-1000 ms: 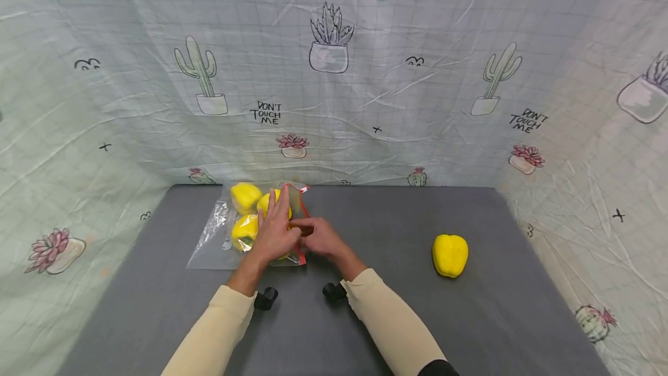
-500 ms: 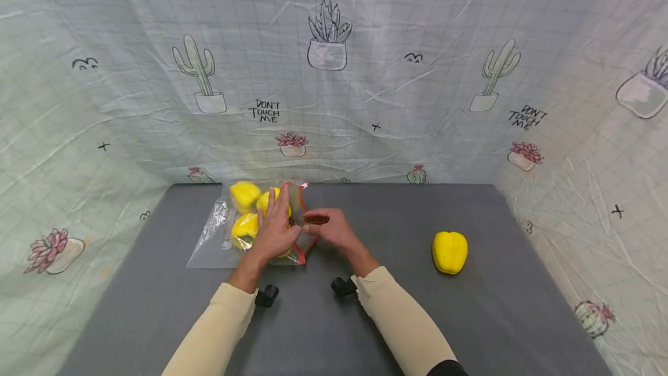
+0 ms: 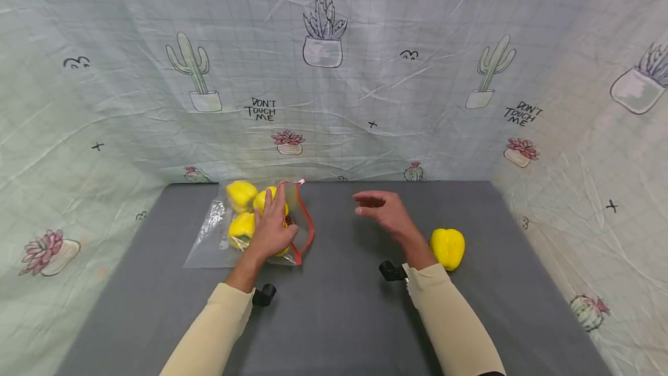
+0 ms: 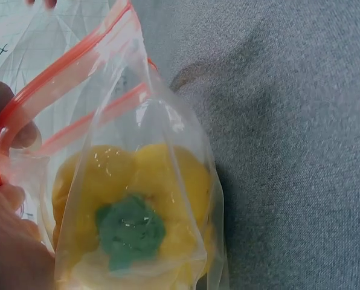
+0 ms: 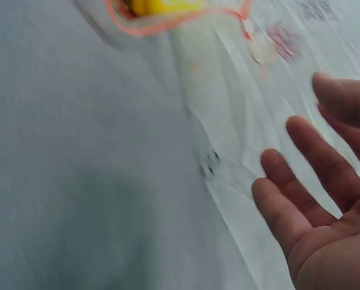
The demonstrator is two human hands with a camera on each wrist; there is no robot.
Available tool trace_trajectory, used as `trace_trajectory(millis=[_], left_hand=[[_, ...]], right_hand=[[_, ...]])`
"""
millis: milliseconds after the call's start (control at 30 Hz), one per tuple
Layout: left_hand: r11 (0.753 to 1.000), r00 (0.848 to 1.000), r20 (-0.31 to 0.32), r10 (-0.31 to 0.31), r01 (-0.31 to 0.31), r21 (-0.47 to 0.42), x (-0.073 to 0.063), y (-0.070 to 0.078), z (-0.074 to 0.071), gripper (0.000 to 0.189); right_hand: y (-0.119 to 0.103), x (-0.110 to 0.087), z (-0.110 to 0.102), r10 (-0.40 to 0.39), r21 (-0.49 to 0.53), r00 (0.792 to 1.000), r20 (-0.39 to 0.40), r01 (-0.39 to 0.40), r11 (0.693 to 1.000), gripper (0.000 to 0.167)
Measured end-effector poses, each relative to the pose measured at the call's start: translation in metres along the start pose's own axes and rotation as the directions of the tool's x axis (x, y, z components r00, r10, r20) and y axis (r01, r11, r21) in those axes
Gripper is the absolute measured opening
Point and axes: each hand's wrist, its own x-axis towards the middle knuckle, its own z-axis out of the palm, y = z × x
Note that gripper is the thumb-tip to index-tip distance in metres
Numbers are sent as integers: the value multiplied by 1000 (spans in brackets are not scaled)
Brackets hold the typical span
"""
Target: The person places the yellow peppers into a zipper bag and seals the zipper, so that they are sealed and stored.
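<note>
A clear zip bag (image 3: 209, 248) with a red-edged mouth lies at the left back of the table, several yellow bell peppers (image 3: 242, 196) inside it. My left hand (image 3: 272, 234) lies over the bag near its mouth. The left wrist view shows thumb and finger pinching the red rim (image 4: 53, 72), beside a bell pepper (image 4: 168, 175) with a green stem. The bag's mouth gapes to the right. My right hand (image 3: 383, 210), loosely curved and holding nothing, is over the table between the bag and a loose yellow bell pepper (image 3: 447, 248). Its fingers (image 5: 325, 163) are spread in the right wrist view.
The grey table (image 3: 334, 318) meets a cactus-print cloth (image 3: 365, 86) at its back and sides. A black wrist camera mount (image 3: 391, 271) sticks out beside the right wrist, and another mount (image 3: 264, 295) beside the left.
My right hand has left the bag's mouth and moved right toward the loose bell pepper. The red rim now bows out wider. My left hand stays on the bag.
</note>
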Motion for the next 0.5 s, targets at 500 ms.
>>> trace_trajectory(millis=[500], left_hand=[[1000,1000,0,-23,23,9,4,0,2,97]], right_hand=[[5,-47,-98,48,-212,998,43,-38,977,49]])
